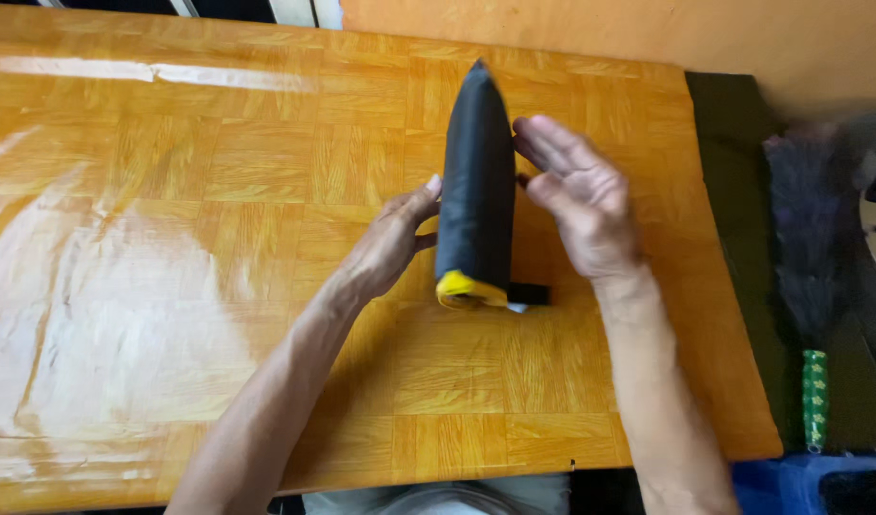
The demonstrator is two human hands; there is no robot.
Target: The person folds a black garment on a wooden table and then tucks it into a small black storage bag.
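A rolled-up black fabric bundle [476, 181] with a yellow lining at its near end lies lengthwise on the wooden table [219, 238], tapering to a point at the far end. My left hand [395, 238] presses against its left side, thumb on the fabric. My right hand [576, 195] hovers at its right side, fingers straight and together, touching or just off the fabric. A short black strap [529, 294] sticks out to the right near the yellow end.
The table has a glossy orange parquet-pattern top with glare at the left. Beyond its right edge stands a dark feather duster [812, 238] with a green handle, above a blue container [810, 482]. An orange wall runs behind.
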